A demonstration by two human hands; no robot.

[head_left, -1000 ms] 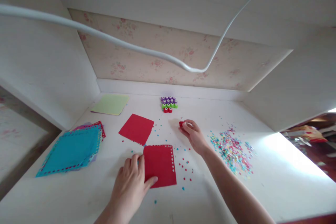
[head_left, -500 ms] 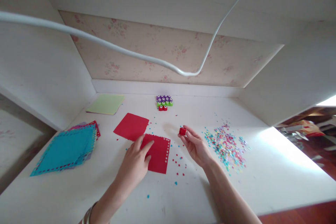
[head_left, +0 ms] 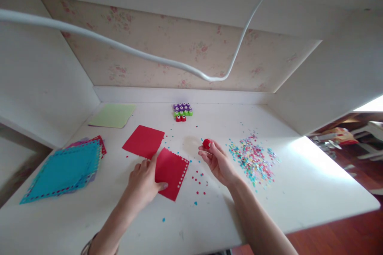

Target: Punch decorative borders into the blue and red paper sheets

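Note:
My left hand (head_left: 144, 183) pinches the left edge of a red paper square (head_left: 171, 172) that has a row of punched holes along its right side; the sheet is tilted on the white desk. A little above the desk, my right hand (head_left: 218, 161) holds a small red paper punch (head_left: 206, 143) between its fingertips, to the right of that sheet. A second, plain red square (head_left: 143, 141) lies flat just behind and to the left, its corner touching the held sheet.
A cluster of small purple, green and red punches (head_left: 182, 111) stands at the back. Coloured paper bits (head_left: 253, 159) are heaped at the right, with loose ones around the sheet. A stack topped by a blue sheet (head_left: 62, 170) and a pale green sheet (head_left: 112, 115) lie at the left. A white cable (head_left: 209, 77) hangs overhead.
My left hand has slid the punched red sheet away from me and turned it, then gripped its edge. My right hand has lifted the red punch off the desk.

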